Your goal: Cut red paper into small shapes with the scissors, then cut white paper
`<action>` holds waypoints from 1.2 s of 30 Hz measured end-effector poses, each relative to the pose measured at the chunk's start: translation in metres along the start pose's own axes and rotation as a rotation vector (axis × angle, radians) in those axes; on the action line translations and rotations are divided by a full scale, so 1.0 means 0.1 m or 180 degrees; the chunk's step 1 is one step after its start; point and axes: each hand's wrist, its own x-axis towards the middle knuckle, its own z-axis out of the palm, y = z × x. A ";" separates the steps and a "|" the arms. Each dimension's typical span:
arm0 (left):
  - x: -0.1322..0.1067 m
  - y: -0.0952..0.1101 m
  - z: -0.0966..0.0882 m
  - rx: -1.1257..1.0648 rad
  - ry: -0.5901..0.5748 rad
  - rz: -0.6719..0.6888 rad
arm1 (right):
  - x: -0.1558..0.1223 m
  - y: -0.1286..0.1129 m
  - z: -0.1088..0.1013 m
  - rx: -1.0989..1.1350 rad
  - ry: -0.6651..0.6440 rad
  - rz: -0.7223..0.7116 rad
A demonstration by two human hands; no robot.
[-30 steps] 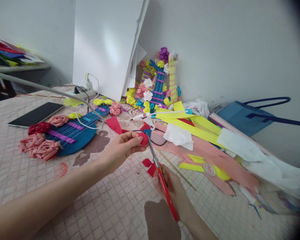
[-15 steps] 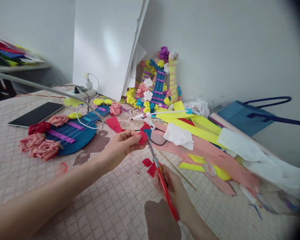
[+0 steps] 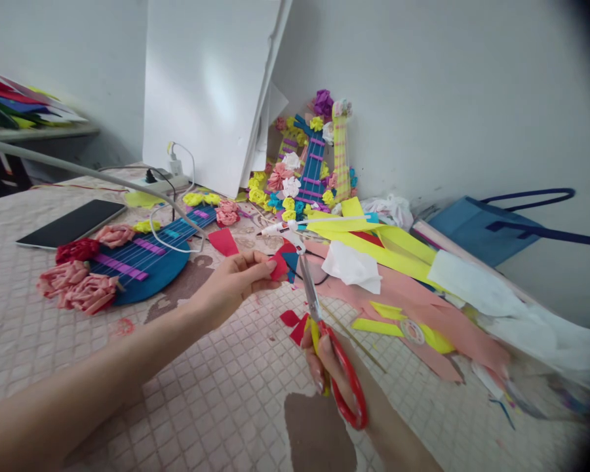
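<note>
Between the thumb and fingers of my left hand (image 3: 248, 278) is a small piece of red paper (image 3: 278, 267). My right hand (image 3: 334, 364) grips scissors (image 3: 344, 367) with red and yellow handles, their blades parted slightly and apart from the paper. Red scraps (image 3: 299, 328) lie on the table beside the scissors, and another red strip (image 3: 223, 242) rests behind my left hand. A white glue gun (image 3: 285, 229) lies just beyond the held paper. To the left sits a blue paper guitar (image 3: 152, 272) trimmed with pink and red paper roses (image 3: 88, 292).
A dark tablet (image 3: 71, 223) and a power strip (image 3: 164, 183) are at the left. Decorated paper guitars (image 3: 312, 164) lean against the wall. Yellow strips (image 3: 398, 242), pink paper (image 3: 413, 305), a wooden stick (image 3: 354, 337) and a blue bag (image 3: 486, 229) fill the right side.
The scissors have drawn back from the red paper and turned, so both handle loops show and the blades are a little apart. The left hand has barely shifted.
</note>
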 end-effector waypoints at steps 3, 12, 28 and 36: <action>0.09 0.10 -0.14 0.0866 0.0272 0.0459 | 0.02 0.01 -0.07 0.0100 -0.0024 0.0066; 0.22 -0.08 -0.35 0.2919 -0.0317 0.0574 | 0.15 0.05 -0.34 -0.0285 0.0237 0.0114; 0.15 -0.49 -0.06 0.3474 -0.0494 0.1321 | 0.29 0.19 -0.49 -0.0741 0.0622 0.0274; -0.02 -0.48 0.10 0.4148 -0.0990 0.1658 | 0.29 0.13 -0.50 -0.0687 0.0649 0.0355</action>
